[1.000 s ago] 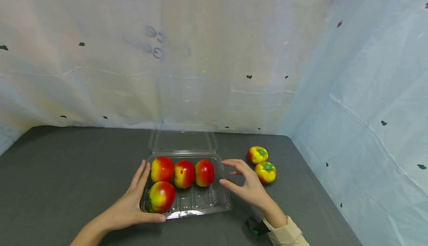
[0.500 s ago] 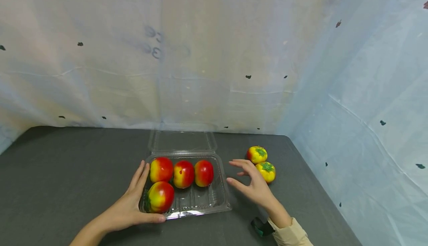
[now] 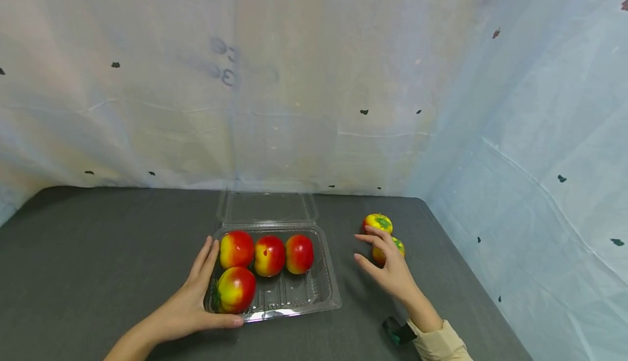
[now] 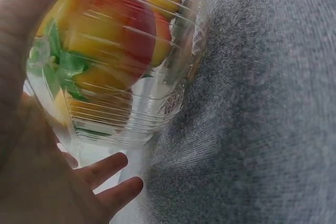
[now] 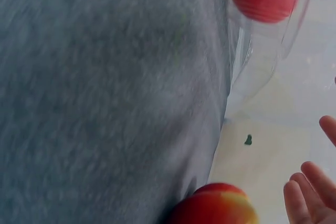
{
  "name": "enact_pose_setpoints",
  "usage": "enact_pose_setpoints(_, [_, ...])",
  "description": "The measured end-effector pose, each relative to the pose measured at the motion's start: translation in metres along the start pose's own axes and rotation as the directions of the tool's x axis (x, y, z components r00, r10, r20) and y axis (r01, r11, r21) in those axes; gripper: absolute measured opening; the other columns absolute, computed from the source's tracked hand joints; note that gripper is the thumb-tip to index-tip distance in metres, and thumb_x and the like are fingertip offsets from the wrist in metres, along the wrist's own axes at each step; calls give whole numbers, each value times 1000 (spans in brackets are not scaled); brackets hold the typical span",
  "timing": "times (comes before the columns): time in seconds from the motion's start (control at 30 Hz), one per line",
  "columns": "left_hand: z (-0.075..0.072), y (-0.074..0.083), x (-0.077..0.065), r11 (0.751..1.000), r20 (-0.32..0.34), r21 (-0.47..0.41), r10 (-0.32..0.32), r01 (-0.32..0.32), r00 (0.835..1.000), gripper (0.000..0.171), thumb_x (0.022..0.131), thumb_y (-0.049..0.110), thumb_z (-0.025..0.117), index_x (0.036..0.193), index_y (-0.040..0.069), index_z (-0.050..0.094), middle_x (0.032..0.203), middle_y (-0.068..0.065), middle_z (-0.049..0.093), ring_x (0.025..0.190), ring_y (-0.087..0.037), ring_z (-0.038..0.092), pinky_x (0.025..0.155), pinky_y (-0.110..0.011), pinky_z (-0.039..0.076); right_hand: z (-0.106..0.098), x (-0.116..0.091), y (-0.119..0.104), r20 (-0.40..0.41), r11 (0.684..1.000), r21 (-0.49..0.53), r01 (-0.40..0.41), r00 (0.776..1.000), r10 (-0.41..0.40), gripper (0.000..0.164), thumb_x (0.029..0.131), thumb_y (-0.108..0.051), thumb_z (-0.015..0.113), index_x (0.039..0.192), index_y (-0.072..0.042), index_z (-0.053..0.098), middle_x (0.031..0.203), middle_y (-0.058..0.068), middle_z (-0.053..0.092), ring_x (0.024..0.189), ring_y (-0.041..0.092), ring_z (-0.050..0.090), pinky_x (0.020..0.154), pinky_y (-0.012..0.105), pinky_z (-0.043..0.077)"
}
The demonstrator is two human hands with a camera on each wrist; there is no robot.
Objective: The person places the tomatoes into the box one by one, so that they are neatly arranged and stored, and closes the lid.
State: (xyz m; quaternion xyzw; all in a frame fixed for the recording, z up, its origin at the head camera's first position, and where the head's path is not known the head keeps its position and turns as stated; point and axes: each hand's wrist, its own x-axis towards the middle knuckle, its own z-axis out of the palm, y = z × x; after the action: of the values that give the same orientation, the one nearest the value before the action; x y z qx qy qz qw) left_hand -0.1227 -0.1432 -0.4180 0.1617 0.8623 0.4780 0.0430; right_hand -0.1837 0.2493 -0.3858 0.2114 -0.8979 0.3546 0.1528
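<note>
A clear plastic clamshell box (image 3: 324, 290) lies with its lid folded back in the head view. Several red-and-yellow, persimmon-like fruits (image 3: 237, 289) with green leafy tops fill its left side and back row. My left hand (image 3: 183, 309) rests at the box's left side, fingers straight and thumb along the front edge; the left wrist view shows the ribbed wall (image 4: 168, 103) beside the palm. Over to the right, my right hand (image 3: 392, 274) holds nothing. Its spread fingers and thumb overlap the nearer of two loose fruits (image 3: 378, 257), and the farther fruit (image 3: 373, 221) sits just behind.
The grey table (image 3: 98, 252) ends at a pale plastic sheet (image 3: 294, 132) at the back, and another sheet (image 3: 539, 159) borders the right side. The raised lid (image 3: 267, 205) extends toward the back sheet. A dark strap (image 3: 396, 332) hangs by the right wrist.
My right hand has moved right, from beside the box's right edge to the loose fruits. My left hand, the box and the fruits in it have stayed put.
</note>
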Motion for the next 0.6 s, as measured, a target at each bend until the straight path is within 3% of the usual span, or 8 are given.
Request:
enact_pose_setpoints(0.2, [0,1,0,1000,4,-9,-12,12,1000,133,67,42,85,154,19,-14,158,-13,-23,136,-58,10,90,-78,29,-6,-2,7,-37,999,-39,-6,999,4,35,84,-12,72,118,-9,66,140,20,45,127,43,41,98,66,33])
enact_pose_setpoints(0.4, [-1,1,0,1000,4,-7,-13,13,1000,133,67,42,85,154,18,-14,158,-13,-23,136,-58,9,89,-78,29,-12,-3,17,-65,998,-65,-12,998,8,34,83,-11,73,116,-9,66,140,23,43,127,46,35,98,67,21])
enact_pose_setpoints(0.6, [0,-1,0,1000,0,0,-6,6,1000,133,68,41,85,153,18,-15,157,-13,-23,136,-59,9,89,-78,30,-18,-6,30,-71,998,-60,19,997,-23,33,85,-2,67,118,0,64,138,31,41,126,50,34,94,70,24])
